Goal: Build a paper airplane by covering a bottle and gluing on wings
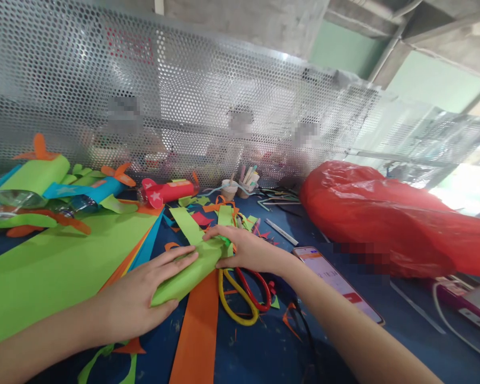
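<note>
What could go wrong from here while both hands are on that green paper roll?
The green paper roll might crease if the left hand and right hand press too hard. The yellow loop and red loop lie close by the right hand and could snag or get knocked. The right forearm passes beside the phone and may nudge it.

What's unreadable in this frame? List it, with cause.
All head view:
Green roll: far end partly covered by right hand, near end partly by left hand.
Yellow handle: what it leads to, behind right hand and green roll.
Phone: small screen text, blurred.
Red bag: contents behind its film; cut off by right edge.
Orange strip: cut off by bottom edge.
</note>
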Motion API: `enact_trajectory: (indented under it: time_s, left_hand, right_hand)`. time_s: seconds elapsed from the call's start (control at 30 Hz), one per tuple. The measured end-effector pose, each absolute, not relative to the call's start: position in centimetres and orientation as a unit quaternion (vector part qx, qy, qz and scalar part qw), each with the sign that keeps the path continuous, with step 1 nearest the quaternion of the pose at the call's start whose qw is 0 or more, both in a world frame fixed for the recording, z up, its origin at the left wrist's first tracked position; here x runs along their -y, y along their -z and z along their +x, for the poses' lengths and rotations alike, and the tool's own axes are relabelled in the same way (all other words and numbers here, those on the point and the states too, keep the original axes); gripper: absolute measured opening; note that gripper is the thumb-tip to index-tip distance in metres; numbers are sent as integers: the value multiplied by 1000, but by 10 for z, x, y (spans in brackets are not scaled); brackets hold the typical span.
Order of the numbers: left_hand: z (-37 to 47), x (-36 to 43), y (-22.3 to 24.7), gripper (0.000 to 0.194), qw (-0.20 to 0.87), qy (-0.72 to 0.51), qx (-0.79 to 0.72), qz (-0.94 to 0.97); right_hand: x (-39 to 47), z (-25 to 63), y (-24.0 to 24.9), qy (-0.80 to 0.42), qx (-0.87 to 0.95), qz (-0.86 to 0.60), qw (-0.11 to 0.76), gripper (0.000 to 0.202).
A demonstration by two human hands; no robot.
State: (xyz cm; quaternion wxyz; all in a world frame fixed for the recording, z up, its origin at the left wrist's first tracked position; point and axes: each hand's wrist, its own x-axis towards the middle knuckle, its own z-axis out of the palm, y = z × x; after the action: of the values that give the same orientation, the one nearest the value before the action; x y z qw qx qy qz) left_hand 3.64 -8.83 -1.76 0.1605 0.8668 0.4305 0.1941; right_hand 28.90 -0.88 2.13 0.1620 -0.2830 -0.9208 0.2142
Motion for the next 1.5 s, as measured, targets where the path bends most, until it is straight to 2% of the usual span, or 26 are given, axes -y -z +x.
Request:
enact_trajectory:
  time_s: [0.33,0.53,0.77,1.0,1.2,1.37,1.5]
  left_hand:
    - [39,89,16,70,160,-182,-434,868]
    - [39,89,16,69,157,-194,-427,869]
    - [40,91,18,66,144,-220,-425,866]
    - [39,94,20,55,123,-232,-408,874]
    - [35,97,30,51,94,-268,-404,870]
    - [26,101,33,63,78,-250,-409,874]
    - [17,105,35,61,86,-249,-413,872]
  right_hand:
    - [7,292,-10,-183,936,-231,190,44]
    - [11,292,-10,-175,937,-238,186,44]
    - [15,292,-12,-166,935,-258,179,35]
    - [14,294,-8,-155,940,-249,177,28]
    - [7,296,3,-122,949,-211,199,29]
    - [3,296,9,-107,949,-204,215,32]
    - [1,294,12,-109,947,-203,222,35]
